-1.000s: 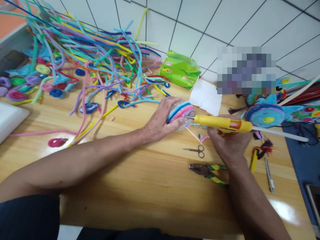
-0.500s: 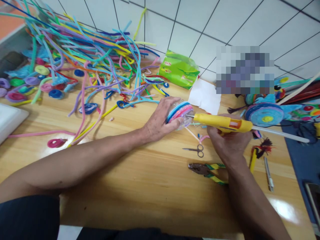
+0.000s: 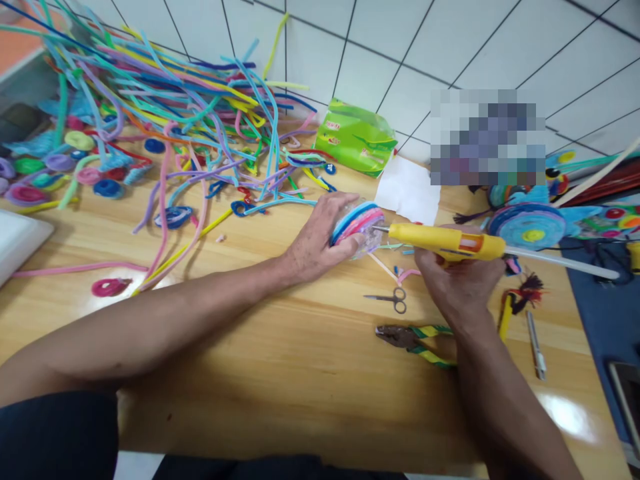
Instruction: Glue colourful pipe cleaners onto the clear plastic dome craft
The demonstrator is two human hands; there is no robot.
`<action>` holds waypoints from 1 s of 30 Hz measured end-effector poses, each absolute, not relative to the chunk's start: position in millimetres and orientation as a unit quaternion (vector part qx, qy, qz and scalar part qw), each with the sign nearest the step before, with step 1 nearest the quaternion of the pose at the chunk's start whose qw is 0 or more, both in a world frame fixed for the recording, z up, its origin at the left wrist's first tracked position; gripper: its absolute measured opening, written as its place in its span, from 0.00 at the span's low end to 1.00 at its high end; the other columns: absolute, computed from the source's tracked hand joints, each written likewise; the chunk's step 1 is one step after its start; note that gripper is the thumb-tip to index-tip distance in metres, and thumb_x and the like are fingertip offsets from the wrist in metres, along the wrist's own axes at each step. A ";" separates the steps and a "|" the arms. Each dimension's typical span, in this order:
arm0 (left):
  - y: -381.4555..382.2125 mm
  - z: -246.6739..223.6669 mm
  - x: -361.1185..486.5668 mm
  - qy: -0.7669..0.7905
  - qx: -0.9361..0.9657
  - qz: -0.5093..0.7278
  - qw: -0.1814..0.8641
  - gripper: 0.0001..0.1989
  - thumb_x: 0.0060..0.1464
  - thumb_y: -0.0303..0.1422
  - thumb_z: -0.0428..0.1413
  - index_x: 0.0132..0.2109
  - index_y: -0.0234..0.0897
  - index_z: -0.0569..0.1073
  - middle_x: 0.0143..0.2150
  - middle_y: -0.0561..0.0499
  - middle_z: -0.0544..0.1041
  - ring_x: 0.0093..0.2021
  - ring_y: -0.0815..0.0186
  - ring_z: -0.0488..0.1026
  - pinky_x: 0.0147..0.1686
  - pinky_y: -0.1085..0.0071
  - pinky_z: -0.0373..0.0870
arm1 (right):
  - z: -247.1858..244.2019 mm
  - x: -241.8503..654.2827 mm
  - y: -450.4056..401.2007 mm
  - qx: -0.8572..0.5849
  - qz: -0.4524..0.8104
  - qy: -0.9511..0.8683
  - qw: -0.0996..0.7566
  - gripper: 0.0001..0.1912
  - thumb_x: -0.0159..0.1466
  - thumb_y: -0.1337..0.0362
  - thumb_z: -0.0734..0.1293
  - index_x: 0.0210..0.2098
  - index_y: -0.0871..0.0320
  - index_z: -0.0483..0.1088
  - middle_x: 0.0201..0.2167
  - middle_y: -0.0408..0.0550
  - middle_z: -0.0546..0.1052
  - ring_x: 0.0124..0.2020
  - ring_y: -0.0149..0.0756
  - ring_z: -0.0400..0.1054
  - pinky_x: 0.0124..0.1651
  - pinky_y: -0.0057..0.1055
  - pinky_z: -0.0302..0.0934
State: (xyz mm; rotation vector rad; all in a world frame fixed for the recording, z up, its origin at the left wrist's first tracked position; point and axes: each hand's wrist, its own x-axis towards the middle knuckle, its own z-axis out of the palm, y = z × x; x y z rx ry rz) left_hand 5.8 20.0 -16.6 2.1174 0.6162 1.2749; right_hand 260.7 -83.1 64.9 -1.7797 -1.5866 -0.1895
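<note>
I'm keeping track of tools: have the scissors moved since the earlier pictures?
No; the scissors show no visible shift either way against the resting pliers.

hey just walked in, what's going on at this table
A person is working with both hands. The left hand holds a rounded, striped piece, partly clear. The right hand grips a yellow glue gun, its nozzle at or very near that piece. Scissors and pliers lie on the table nearby, with colourful fuzzy stems heaped to the left.

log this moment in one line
left hand: striped round piece | right hand: yellow glue gun, nozzle toward piece | nearby: scissors, pliers
</note>
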 end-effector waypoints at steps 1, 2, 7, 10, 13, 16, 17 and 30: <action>20.3 -17.0 5.9 0.230 0.795 0.481 0.291 0.32 0.77 0.54 0.57 0.78 0.48 0.62 0.72 0.39 0.74 0.73 0.47 0.74 0.75 0.43 0.75 | 64.7 260.3 -83.0 -0.695 -0.071 -0.619 0.360 0.08 0.60 0.56 0.72 0.38 0.50 0.77 0.31 0.49 0.85 0.27 0.49 0.80 0.34 0.44 0.75; 20.5 -17.4 6.1 0.229 0.794 0.483 0.288 0.32 0.77 0.54 0.57 0.77 0.48 0.62 0.72 0.39 0.74 0.73 0.48 0.74 0.75 0.43 0.75 | 64.4 259.7 -83.0 -0.696 -0.072 -0.621 0.352 0.08 0.60 0.57 0.72 0.38 0.50 0.77 0.31 0.50 0.85 0.28 0.49 0.80 0.33 0.43 0.75; 19.9 -17.2 7.4 0.227 0.792 0.487 0.290 0.32 0.77 0.54 0.56 0.78 0.49 0.62 0.73 0.40 0.74 0.73 0.48 0.73 0.76 0.43 0.74 | 62.5 259.6 -84.1 -0.693 -0.076 -0.631 0.341 0.08 0.60 0.59 0.72 0.39 0.50 0.79 0.32 0.50 0.86 0.28 0.48 0.81 0.32 0.42 0.74; 19.5 -16.3 7.2 0.228 0.792 0.486 0.290 0.32 0.77 0.54 0.56 0.78 0.48 0.61 0.73 0.39 0.74 0.74 0.48 0.73 0.76 0.43 0.74 | 62.0 262.6 -84.7 -0.689 -0.067 -0.622 0.366 0.09 0.60 0.57 0.73 0.40 0.50 0.78 0.32 0.48 0.85 0.29 0.47 0.80 0.34 0.41 0.75; 19.6 -15.5 6.1 0.227 0.795 0.480 0.294 0.32 0.77 0.54 0.56 0.78 0.47 0.62 0.72 0.39 0.74 0.73 0.47 0.74 0.76 0.43 0.74 | 62.4 264.5 -84.6 -0.688 -0.058 -0.617 0.378 0.09 0.61 0.56 0.73 0.41 0.50 0.77 0.31 0.46 0.84 0.30 0.47 0.80 0.35 0.42 0.76; 19.3 -14.1 5.2 0.232 0.796 0.474 0.298 0.32 0.77 0.54 0.57 0.77 0.48 0.62 0.73 0.39 0.74 0.73 0.47 0.73 0.76 0.42 0.74 | 63.6 263.1 -83.8 -0.699 -0.067 -0.621 0.349 0.08 0.60 0.57 0.72 0.38 0.50 0.77 0.27 0.46 0.83 0.28 0.47 0.79 0.34 0.42 0.76; 19.0 -13.5 5.0 0.234 0.796 0.473 0.298 0.32 0.77 0.54 0.56 0.77 0.48 0.62 0.73 0.39 0.74 0.74 0.47 0.73 0.76 0.42 0.73 | 64.1 262.1 -83.5 -0.703 -0.069 -0.621 0.338 0.08 0.59 0.57 0.72 0.38 0.50 0.77 0.27 0.46 0.82 0.27 0.47 0.79 0.34 0.42 0.75; 19.3 -15.3 6.6 0.230 0.796 0.484 0.281 0.32 0.77 0.53 0.57 0.77 0.48 0.61 0.72 0.39 0.74 0.73 0.49 0.73 0.76 0.44 0.74 | 66.4 258.3 -84.3 -0.701 -0.045 -0.621 0.347 0.10 0.60 0.55 0.72 0.39 0.51 0.79 0.31 0.49 0.85 0.29 0.47 0.80 0.34 0.43 0.76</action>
